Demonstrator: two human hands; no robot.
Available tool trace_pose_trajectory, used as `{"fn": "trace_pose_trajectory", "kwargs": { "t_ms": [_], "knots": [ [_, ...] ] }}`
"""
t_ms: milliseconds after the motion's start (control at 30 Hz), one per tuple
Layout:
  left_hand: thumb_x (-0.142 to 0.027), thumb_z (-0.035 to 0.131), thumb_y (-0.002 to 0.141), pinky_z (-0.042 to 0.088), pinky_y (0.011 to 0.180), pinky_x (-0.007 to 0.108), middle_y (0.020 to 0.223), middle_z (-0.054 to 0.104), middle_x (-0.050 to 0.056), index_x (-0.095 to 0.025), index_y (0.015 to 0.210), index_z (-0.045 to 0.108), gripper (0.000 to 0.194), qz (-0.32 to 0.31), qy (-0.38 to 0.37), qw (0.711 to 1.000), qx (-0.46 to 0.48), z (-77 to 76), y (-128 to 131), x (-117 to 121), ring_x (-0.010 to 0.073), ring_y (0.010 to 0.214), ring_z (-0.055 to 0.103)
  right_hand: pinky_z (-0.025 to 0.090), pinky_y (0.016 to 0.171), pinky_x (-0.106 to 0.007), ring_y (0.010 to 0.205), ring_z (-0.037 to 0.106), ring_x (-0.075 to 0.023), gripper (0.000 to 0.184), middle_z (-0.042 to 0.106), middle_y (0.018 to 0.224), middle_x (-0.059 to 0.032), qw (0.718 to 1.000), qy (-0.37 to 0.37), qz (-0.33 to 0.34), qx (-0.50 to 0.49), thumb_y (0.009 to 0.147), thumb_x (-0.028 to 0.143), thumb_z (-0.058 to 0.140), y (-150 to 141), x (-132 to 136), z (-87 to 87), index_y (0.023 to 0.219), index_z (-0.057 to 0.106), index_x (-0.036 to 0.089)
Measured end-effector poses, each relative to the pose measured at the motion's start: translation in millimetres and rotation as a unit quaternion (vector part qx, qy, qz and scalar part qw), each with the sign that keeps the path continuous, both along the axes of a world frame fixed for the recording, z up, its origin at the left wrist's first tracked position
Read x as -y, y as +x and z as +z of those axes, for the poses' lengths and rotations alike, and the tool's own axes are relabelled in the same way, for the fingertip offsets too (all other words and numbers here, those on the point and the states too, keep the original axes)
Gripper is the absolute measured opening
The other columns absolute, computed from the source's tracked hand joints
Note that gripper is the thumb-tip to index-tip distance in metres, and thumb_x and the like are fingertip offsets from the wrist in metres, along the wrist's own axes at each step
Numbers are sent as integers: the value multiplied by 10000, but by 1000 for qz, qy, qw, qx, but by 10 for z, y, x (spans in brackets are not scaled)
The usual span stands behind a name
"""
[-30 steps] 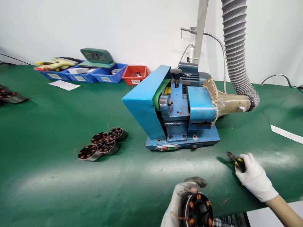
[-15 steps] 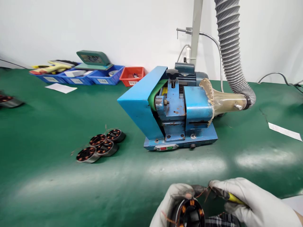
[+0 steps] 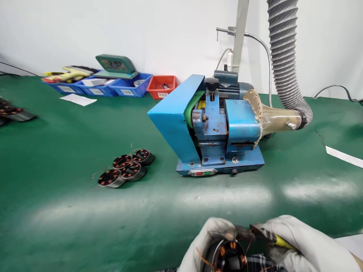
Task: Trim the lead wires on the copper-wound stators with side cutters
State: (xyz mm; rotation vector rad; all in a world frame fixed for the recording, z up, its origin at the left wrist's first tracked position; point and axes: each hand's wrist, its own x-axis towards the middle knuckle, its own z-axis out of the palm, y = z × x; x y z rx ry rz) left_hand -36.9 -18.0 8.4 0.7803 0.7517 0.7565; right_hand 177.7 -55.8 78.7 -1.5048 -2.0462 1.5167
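- Two gloved hands work at the near edge of the green bench mat.
- The left hand has its fingers curled closed around a wound motor stator, held low at the bottom edge of the view, copper coils facing up.
- The right hand is clenched on yellow-handled cutters, whose tip touches the stator's loose copper wires.
- Four more stators lie clustered on the mat, well left of the hands.
- Behind them stands a blue belt grinder, its outlet joined to a ribbed grey extraction hose.
- Blue and red parts bins line the white wall.
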Motion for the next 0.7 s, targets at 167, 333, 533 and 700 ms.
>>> {"fn": "trace_pose_trajectory", "kwargs": {
  "t_ms": [167, 333, 533, 700],
  "knots": [
    [-306, 798, 516, 498, 602, 340, 472, 591, 21, -180, 412, 582, 271, -29, -22, 999, 11, 27, -20, 29, 237, 583, 628, 519, 750, -311, 855, 637, -230, 287, 688, 898, -72, 996, -21, -79, 26, 854, 369, 497, 68, 41, -91, 970, 707, 212],
    [-417, 765, 586, 509, 678, 350, 575, 646, 36, -184, 501, 616, 289, -3, -29, 999, 28, 49, 14, 69, 226, 654, 648, 503, 786, -345, 853, 627, -232, 277, 677, 889, -79, 994, 27, -110, 13, 824, 361, 525, 150, -36, -260, 950, 712, 201],
    [-464, 725, 620, 499, 787, 388, 663, 680, 53, -187, 623, 676, 281, 39, -90, 995, -28, 82, 78, 140, 281, 807, 657, 505, 733, -248, 722, 619, -160, 301, 686, 817, -21, 998, 39, -41, -36, 869, 315, 491, 100, -83, -385, 1063, 680, 187],
    [-452, 711, 673, 500, 789, 366, 795, 694, 46, -212, 646, 656, 247, 93, -61, 994, -24, 71, -52, 296, 263, 865, 652, 498, 836, -286, 879, 637, -195, 325, 696, 944, -39, 998, 21, 1, -62, 896, 284, 443, -28, -85, -110, 1124, 657, 199]
  ]
}}
